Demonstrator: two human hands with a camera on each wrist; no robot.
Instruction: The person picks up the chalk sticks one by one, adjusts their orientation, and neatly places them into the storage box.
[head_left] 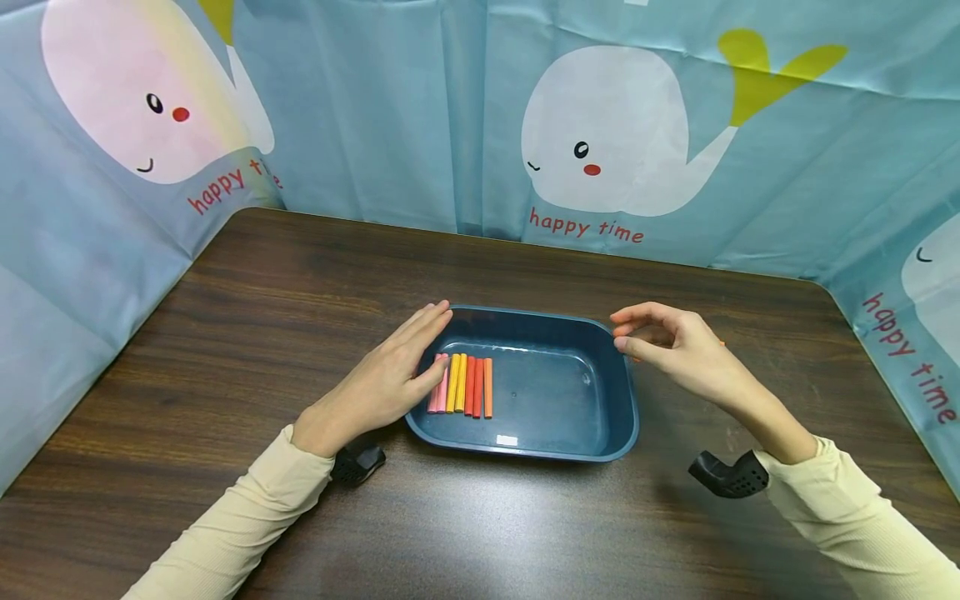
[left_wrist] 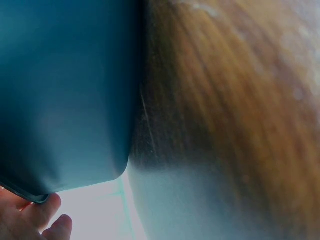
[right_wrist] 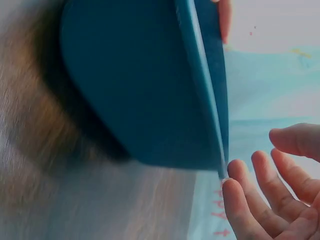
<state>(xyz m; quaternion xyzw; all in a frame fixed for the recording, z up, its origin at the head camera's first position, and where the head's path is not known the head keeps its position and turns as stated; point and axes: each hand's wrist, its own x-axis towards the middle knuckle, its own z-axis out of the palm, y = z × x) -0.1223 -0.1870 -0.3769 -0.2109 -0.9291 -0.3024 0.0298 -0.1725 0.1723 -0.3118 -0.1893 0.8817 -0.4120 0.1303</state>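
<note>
A dark blue plastic basin (head_left: 555, 454) stands on the table. Side by side at its left end lie several coloured chalk sticks: pink (head_left: 433, 400), yellow (head_left: 460, 383), red (head_left: 478, 387) and orange (head_left: 488, 388). My left hand (head_left: 382, 375) rests at the basin's left rim with straight fingers, its thumb reaching over the pink sticks. At the right rim is my right hand (head_left: 675, 346), fingers loosely bent and thumb apart. In the right wrist view its fingertips (right_wrist: 235, 192) are close to the rim, with nothing seen between them and the thumb.
The brown wood-grain table (head_left: 247, 333) extends around the basin. Behind it hangs a blue curtain (head_left: 390, 125) printed with whales. Black wrist mounts (head_left: 727, 475) sit under both sleeves. A small orange spot (head_left: 722, 342) shows behind the right hand; what it is I cannot tell.
</note>
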